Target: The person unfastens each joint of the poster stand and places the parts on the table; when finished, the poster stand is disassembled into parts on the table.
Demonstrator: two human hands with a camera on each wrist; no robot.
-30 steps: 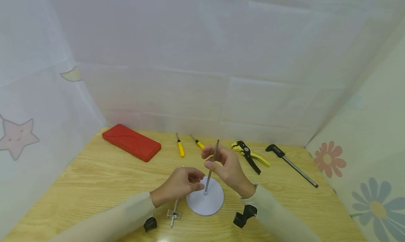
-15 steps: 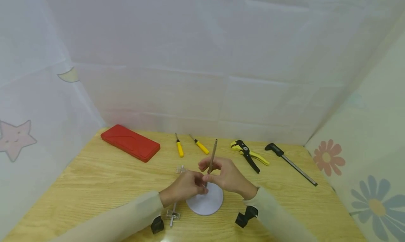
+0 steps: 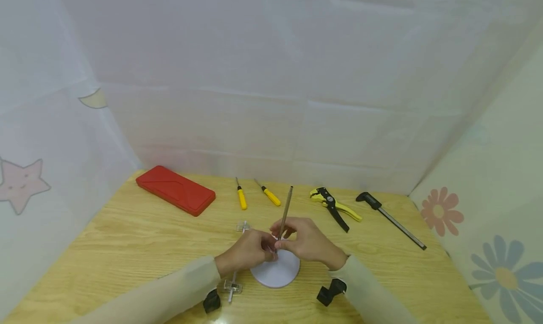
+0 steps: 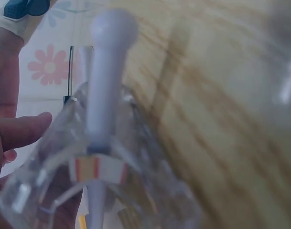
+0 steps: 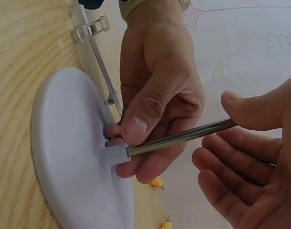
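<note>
A slim metal rod (image 3: 287, 205) stands, leaning slightly, in the short white socket (image 5: 114, 155) of a round white base (image 3: 276, 276) on the table. My left hand (image 3: 245, 251) pinches the rod's lower end just above the socket, thumb on one side and fingers on the other. Higher up, my right hand (image 3: 308, 240) holds the same rod between thumb and fingers; its other fingers are loosely bent. Close to my left wrist lies a thin white rod with clear plastic clips (image 3: 232, 287); one clear clip (image 4: 102, 167) looms large and blurred in the left wrist view.
Along the back of the wooden table (image 3: 169, 239) lie a red case (image 3: 176, 190), two yellow-handled screwdrivers (image 3: 242, 198), a yellow and black wire stripper (image 3: 333, 205) and a black-headed caliper (image 3: 392, 219). Patterned cloth walls (image 3: 271, 126) enclose the table.
My left hand has moved right onto the rod's lower end. My right hand has slid down the rod, toward the base. The base has stayed in place.
</note>
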